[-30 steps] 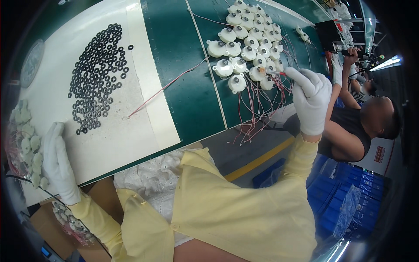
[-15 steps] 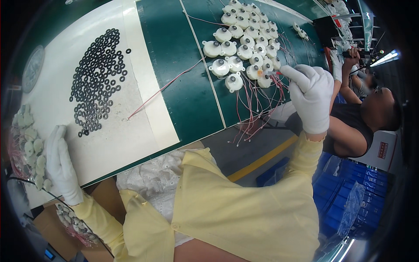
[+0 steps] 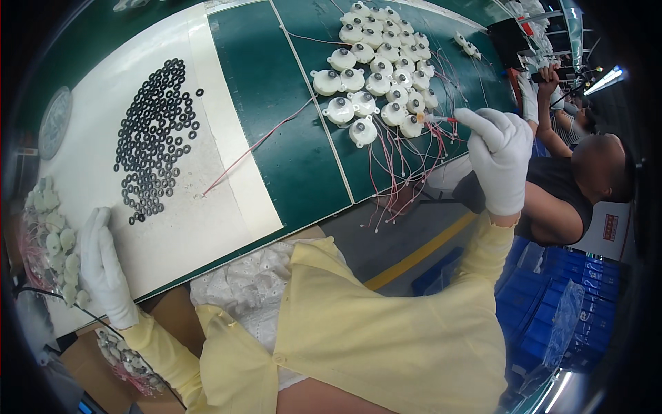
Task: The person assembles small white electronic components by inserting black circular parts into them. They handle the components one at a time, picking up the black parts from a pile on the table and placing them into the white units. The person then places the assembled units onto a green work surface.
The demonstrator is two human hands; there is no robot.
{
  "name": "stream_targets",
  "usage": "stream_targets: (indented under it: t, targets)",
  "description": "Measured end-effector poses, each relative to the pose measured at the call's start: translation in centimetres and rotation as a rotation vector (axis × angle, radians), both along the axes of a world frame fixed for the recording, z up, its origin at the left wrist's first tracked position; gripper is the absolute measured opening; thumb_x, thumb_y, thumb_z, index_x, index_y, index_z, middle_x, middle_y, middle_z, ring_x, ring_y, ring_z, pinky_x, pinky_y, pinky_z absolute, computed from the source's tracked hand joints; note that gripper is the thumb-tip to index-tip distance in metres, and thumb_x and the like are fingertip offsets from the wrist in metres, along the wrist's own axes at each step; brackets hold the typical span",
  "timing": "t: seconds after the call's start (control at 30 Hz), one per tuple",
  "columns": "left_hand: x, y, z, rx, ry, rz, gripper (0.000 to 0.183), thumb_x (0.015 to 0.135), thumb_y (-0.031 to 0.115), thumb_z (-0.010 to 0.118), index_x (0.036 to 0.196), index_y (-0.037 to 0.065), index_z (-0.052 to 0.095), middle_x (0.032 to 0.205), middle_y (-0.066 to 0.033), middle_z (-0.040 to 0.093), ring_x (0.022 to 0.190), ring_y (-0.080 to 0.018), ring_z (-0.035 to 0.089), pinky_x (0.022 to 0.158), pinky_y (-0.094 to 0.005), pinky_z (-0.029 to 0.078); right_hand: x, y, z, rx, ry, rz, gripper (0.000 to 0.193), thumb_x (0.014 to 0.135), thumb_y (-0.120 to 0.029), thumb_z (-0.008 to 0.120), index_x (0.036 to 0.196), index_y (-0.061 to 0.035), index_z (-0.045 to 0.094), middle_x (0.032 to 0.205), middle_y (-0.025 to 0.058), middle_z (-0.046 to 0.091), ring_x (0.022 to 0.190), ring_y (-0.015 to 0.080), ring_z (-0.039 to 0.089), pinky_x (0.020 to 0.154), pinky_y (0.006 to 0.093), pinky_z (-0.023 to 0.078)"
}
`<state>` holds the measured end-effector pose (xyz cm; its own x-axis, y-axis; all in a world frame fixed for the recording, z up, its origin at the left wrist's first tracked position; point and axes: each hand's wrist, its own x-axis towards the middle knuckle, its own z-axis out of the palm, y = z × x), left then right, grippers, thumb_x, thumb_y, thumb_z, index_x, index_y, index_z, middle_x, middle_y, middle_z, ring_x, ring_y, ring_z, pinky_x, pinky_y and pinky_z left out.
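My right hand (image 3: 500, 155), in a white glove, is closed with thumb and forefinger pinching a slim stick-like tool (image 3: 441, 119) with red and clear parts and an amber end. That end reaches the near right edge of a cluster of white round motor-like units (image 3: 363, 131), each with a dark centre and thin wires. My left hand (image 3: 103, 265), gloved too, has its fingers stretched out straight and holds nothing I can see. It rests at the table's left edge, beside a pile of similar pale units (image 3: 58, 241).
Many small black rings (image 3: 153, 141) lie on the white part of the table. A red-and-white wire (image 3: 256, 145) crosses to the green mat (image 3: 252, 76). A round clear disc (image 3: 55, 123) stands far left. Blue crates (image 3: 565, 297) and a co-worker (image 3: 558, 200) are at right.
The head view has shifted slightly. My right hand has moved a little right with the tool, whose red and clear length now shows better. My left hand still lies outstretched.
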<state>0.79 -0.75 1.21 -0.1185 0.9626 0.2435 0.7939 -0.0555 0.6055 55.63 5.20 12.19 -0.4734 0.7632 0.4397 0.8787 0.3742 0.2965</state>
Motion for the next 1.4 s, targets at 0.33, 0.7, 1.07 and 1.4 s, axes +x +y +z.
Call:
stream_targets:
  t: [0.33,0.7,1.07,1.4]
  targets:
    - [0.3,0.0,0.0,0.004,-0.035,0.016,0.029,0.106,0.007,0.05,0.125,-0.007,0.067,0.131,-0.0177,0.067,0.125,-0.0286,0.061,0.11,-0.0371,0.044,0.9,0.6,-1.9,-0.067,0.148,0.023,0.033,0.074,0.002,0.067,0.098,-0.0165,0.079,0.087,0.0048,0.072,0.078,0.028,0.064,0.069,0.0411,0.049]
    - [0.4,-0.1,0.1,0.004,-0.014,0.022,0.03,0.107,0.007,0.049,0.125,-0.007,0.068,0.131,-0.0185,0.067,0.124,-0.0296,0.061,0.11,-0.0376,0.044,2.6,-0.3,-3.5,-0.125,0.31,-0.043,0.033,0.075,0.004,0.064,0.099,-0.0132,0.079,0.088,0.0077,0.072,0.079,0.0292,0.065,0.072,0.0406,0.051]
    - [0.2,0.0,0.0,0.003,0.017,0.014,0.03,0.107,0.008,0.049,0.124,-0.007,0.068,0.131,-0.0184,0.067,0.126,-0.0303,0.06,0.111,-0.0384,0.044,3.6,-1.2,-4.9,-0.131,0.425,-0.069,0.034,0.076,0.005,0.064,0.101,-0.0122,0.08,0.089,0.0086,0.072,0.079,0.0284,0.065,0.073,0.0401,0.051]
    - [0.6,-0.2,-0.4,0.197,-0.024,0.151,0.037,0.109,0.011,0.047,0.138,-0.009,0.057,0.138,-0.0206,0.062,0.127,-0.0315,0.06,0.111,-0.0398,0.045,2.8,-3.3,-4.1,0.026,0.482,-0.135,0.033,0.081,0.006,0.065,0.107,-0.0091,0.078,0.094,0.009,0.072,0.082,0.0262,0.065,0.075,0.038,0.051]
